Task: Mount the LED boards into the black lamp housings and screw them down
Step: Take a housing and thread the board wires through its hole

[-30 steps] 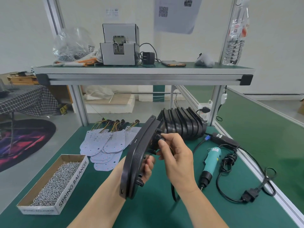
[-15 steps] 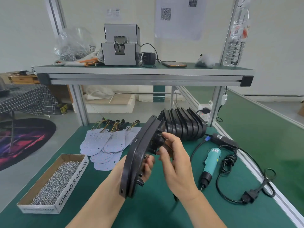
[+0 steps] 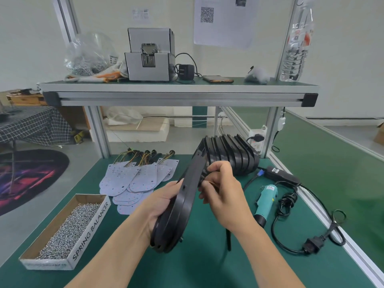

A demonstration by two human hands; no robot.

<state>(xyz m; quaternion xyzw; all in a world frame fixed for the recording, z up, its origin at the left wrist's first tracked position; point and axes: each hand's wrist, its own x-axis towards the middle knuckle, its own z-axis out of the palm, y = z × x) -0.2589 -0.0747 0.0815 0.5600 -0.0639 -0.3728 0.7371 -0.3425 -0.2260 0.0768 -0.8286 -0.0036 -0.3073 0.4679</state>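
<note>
Green bench mat [image 3: 197, 269], one black lamp housing [image 3: 184, 204] raised edge-on above it.
Screw box [image 3: 62, 231] at left; LED boards [image 3: 135, 179] fanned flat beyond, untouched; left hand [image 3: 161, 203] wrapped round the housing's rim; right hand [image 3: 226, 194] pinching a small fitting on its back; seemingly light, stiff, smooth plastic; safest held by the rim; boards thin, likely fragile, best lifted by edges.

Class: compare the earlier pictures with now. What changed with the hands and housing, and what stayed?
The black housing has turned about its length; its rim now faces the camera. The left hand, earlier mostly hidden behind it, now grips it from the left. The right hand still pinches at its back. LED boards, screw box, screwdriver unmoved.
</note>
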